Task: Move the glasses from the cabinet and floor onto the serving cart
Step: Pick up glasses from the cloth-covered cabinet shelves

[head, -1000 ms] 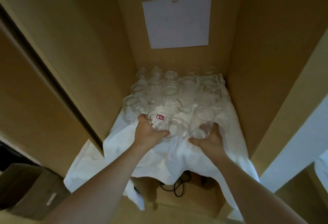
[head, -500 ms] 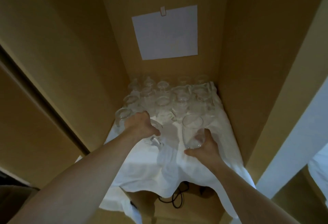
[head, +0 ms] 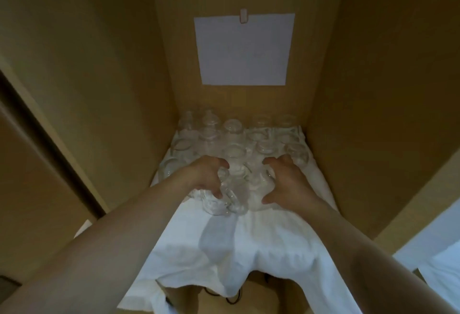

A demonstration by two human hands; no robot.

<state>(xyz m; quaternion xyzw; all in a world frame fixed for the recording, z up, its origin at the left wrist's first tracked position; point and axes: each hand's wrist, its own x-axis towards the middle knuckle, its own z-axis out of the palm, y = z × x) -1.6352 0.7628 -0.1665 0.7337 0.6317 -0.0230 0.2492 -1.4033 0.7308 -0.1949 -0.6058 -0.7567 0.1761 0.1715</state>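
Inside a tall wooden cabinet (head: 99, 89), two clear glasses are being gripped at the front of a crowded shelf. A glass mug (head: 219, 196) is being held from above by the left hand (head: 206, 176), its fingers curled over the rim and its thumb hooked at the near side beside the handle. A second glass (head: 258, 184), just beside the mug, is being clasped by the right hand (head: 286, 184), whose fingers are being bent over the far side while the thumb is being pressed against the near side; the exact outline of this glass is being blurred by the dim light. Both glasses are being kept at the front edge of the cluster, over a white cloth (head: 249, 251) by which the shelf is being covered and which is being left to hang over the front lip.

Behind the hands, further rows of glasses (head: 234, 127) are being shown standing close together on the same cloth, reaching back to the rear wall; their number cannot be told for certain. A blank sheet of white paper (head: 242, 50) is being held to the rear wall by a small clip (head: 243, 15). Beneath the overhanging cloth, a loop of dark cable (head: 234, 297) is being partly shown.
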